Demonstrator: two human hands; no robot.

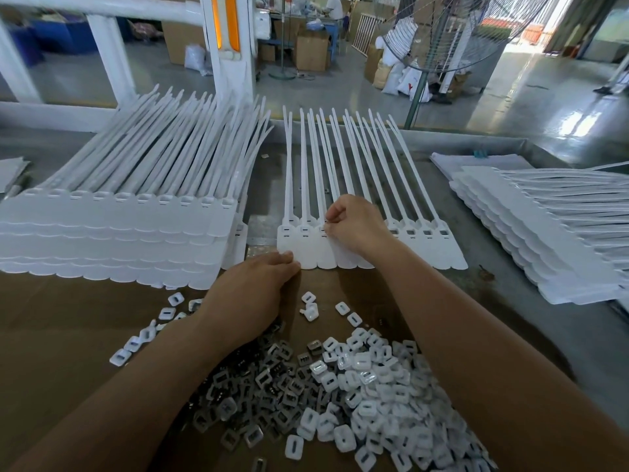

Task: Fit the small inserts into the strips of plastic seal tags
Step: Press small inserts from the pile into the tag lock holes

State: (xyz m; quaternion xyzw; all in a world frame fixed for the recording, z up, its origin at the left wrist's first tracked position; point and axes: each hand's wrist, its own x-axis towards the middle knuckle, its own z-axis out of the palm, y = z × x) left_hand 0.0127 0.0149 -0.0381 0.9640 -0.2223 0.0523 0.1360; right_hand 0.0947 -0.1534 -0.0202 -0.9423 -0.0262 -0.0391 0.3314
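Could not tell whether an insert sat under the tips of the right hand (354, 226): too small, and covered by the fingers themselves. Lost the middle of the strip (306, 253) behind that hand and wrist too, and both forearms past the bottom edge.

Pinched thumb and forefinger together on the slotted head of the third tag from the left, with the other fingers curled in. Held the left hand (252, 294) flat, fingers straight and close together, tips pressing the lower edge of the strip at its left end. Showed narrow dark slits on the two tags left of the pinch, wider grey openings on those to the right.

Had the strip flat on a grey metal table (510, 301), tails pointing away. Had a heap of inserts (340, 386) between and under the forearms on a sheet of cardboard (68, 318) (white ones to the right, grey metal ones to the left, a few strays near the left hand). Found a tall left stack (119, 240) of strips just beside the working one, and a lower, fanned right stack (544, 233) well apart, cut off by the edge.

Beyond the table, saw a shiny floor (544, 107), a white painted frame (228, 63), a big fan (452, 28), brown boxes (311, 49), and a person (335, 6) at a far bench, mostly cut off by the top edge.
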